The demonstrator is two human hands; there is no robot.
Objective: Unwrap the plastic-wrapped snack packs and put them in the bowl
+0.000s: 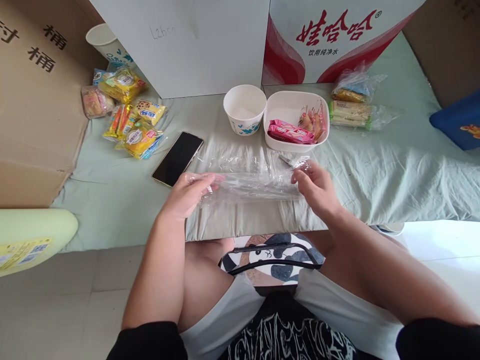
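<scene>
A clear plastic bag (251,186) is stretched sideways between my two hands, just above the green cloth. My left hand (191,192) grips its left end, thumb and fingers pressed on the film, beside a black phone (178,158). At the other end, my right hand (317,187) pinches the crumpled film. A small metal object (285,160) lies near those fingers, partly under the plastic; its kind is unclear. Beyond the bag stand a white paper bowl (245,110) and a white rectangular tub (273,105) holding a pink snack packet (290,132) and several small wrapped pieces (313,120).
Wrapped snacks (131,115) lie at the left by another paper bowl (105,42). Right of the tub are a bagged bundle of sticks (350,114) and a bagged snack (352,92). Boxes (210,45) wall the back. A blue object (459,120) sits far right.
</scene>
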